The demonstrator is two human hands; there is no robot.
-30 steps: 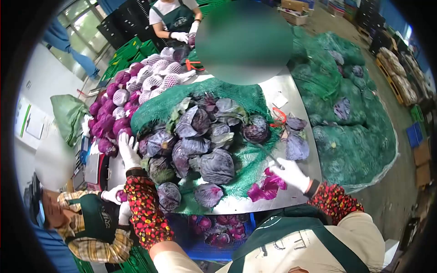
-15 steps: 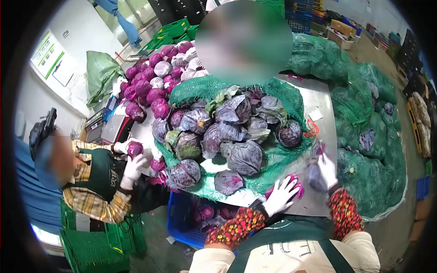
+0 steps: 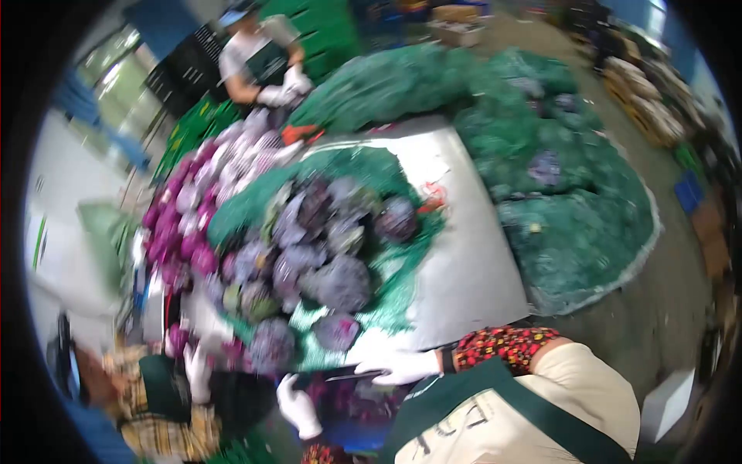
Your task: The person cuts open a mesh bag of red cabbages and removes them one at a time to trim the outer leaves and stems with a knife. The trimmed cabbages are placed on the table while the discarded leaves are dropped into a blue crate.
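Observation:
Both my hands wear white gloves and are at the near edge of the metal table [image 3: 471, 286]. My left hand [image 3: 299, 407] is over the blue crate [image 3: 363, 439], fingers apart and holding nothing visible. My right hand [image 3: 402, 366] reaches left along the table edge. A thin, pale strip [image 3: 348, 377] like a blade shows at its fingers, too blurred to name surely. Purple cabbages in the crate are partly hidden beneath my hands. Just beyond lie a loose cabbage leaf [image 3: 337, 331] and a dark purple cabbage [image 3: 272, 346] on green netting [image 3: 398, 298].
Several unpeeled cabbages [image 3: 340, 282] are heaped on the netting. Bright purple cabbages [image 3: 174, 232], some in white foam nets, fill the left end. Full green net sacks [image 3: 572, 232] stand right. A co-worker [image 3: 154, 394] is at left, another [image 3: 263, 58] at the far side.
My view has swung right. Both hands have moved left along the near edge; my left hand has left the peeled purple cabbage, and the leaves by my right hand no longer show there.

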